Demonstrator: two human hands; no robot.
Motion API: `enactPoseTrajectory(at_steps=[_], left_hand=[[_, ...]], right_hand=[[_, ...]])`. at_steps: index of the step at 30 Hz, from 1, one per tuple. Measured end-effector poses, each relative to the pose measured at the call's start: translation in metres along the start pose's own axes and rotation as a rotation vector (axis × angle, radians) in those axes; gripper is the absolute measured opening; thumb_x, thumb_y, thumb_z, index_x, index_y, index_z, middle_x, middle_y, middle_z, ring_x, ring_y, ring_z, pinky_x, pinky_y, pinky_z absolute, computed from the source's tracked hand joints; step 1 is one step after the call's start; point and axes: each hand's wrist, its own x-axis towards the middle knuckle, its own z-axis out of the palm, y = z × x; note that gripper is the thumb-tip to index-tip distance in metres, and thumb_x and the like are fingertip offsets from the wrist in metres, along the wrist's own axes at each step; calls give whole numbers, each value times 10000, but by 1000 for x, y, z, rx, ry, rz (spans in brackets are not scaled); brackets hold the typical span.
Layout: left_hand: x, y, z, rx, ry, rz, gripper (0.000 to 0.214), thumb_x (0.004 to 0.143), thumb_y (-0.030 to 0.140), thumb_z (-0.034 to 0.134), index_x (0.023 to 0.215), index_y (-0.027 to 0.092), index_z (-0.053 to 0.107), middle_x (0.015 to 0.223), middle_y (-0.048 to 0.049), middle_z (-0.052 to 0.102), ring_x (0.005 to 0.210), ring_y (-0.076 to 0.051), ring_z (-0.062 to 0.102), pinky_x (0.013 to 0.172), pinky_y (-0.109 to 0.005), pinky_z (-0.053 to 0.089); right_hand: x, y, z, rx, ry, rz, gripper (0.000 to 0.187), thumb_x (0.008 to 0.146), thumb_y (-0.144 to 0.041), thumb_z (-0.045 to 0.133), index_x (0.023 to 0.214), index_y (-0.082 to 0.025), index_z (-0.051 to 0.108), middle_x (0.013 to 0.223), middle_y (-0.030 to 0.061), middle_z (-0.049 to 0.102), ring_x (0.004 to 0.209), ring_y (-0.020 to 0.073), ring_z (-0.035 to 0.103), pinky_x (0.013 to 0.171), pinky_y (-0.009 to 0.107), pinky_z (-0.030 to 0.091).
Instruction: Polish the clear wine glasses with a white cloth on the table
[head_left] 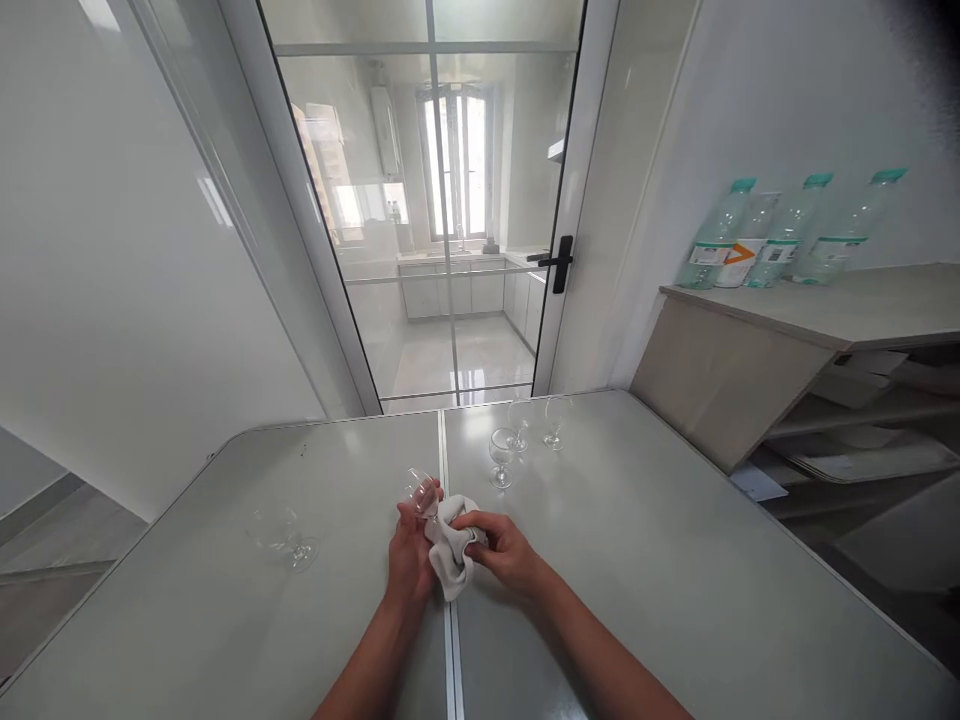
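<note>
My left hand (410,552) is closed around a small clear stemmed glass (421,492), tilted with its bowl pointing away from me. A white cloth (451,556) hangs in folds against the base end of that glass and hides its stem and foot. Pinched between the fingers of my right hand (504,549) is the right side of the cloth. Both hands meet just above the table, over its centre seam. Beyond them a stemmed glass (501,459) stands upright, with two more behind it, one of them this glass (553,424).
On the grey table (645,560), left of my hands, is clear glassware (300,550), its outline faint. A glazed door (450,220) stands past the far edge. Several plastic bottles (780,235) sit on a shelf unit (750,380) at the right.
</note>
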Motion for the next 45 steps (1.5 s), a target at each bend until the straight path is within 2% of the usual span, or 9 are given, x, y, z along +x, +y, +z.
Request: enactPoseTrajectory(at_steps=[9,12,15,17,26,33,40,43,45], left_hand=[[0,0,-8,-76,-74,-24,491,886,585,658,1236,247,720,1230,-47,730,1050,-185,714,946,-279,564],[3,1,-14,-99,-122,-23,473,905,556,649,1278,270,698,1281,-45,717,1143,-209,689,1016,-302,535],[7,1,-17,-123,-139,-2,438,923,528,638,1283,284,696,1328,-37,697,1199,-211,662,1077,-313,491],[9,1,-18,-139,-137,-1,411,934,515,630,1261,279,707,1338,-29,693,1193,-202,664,1084,-306,483],[0,-2,-14,-114,-36,-28,485,911,593,618,1229,245,728,1249,-49,733,1036,-196,719,998,-313,550],[6,0,-10,-38,-96,46,463,875,541,697,1260,284,708,1402,-33,645,1252,-229,616,1085,-347,474],[7,3,-5,-27,-88,137,458,865,540,713,1228,262,721,1423,-42,625,1245,-224,613,1019,-315,498],[7,5,-3,-16,-66,158,471,851,538,731,1231,260,719,1435,-37,614,1259,-220,600,1025,-314,493],[7,4,-2,7,-62,167,495,815,534,770,1223,257,724,1421,-45,623,1238,-228,608,1004,-322,505]], right_hand=[[-2,-1,4,-35,-174,11,277,868,-353,707,1062,-165,766,938,43,706,825,173,613,774,273,472],[-1,5,6,-28,0,-11,258,859,-379,712,956,-155,797,841,49,718,777,186,622,749,297,488],[1,16,4,20,260,32,248,728,-378,837,836,-156,814,756,48,716,710,199,617,695,319,489],[2,21,1,60,308,53,250,674,-360,879,801,-155,815,743,49,717,691,195,612,685,319,482],[-3,4,-4,124,-267,81,373,828,-346,756,1154,-164,753,1005,60,707,891,184,617,782,274,478],[-1,20,-4,67,216,37,150,713,-233,804,838,-152,821,733,25,720,705,184,639,703,301,491],[-4,-1,-22,62,559,-86,255,731,-141,614,895,-193,803,805,15,724,752,183,606,729,298,466],[-8,-8,-29,58,576,-104,143,776,-250,590,780,-192,720,735,15,628,689,172,527,662,287,427],[-9,-7,-31,-24,516,-62,303,855,-397,531,661,-193,645,698,36,586,663,181,503,650,306,424]])
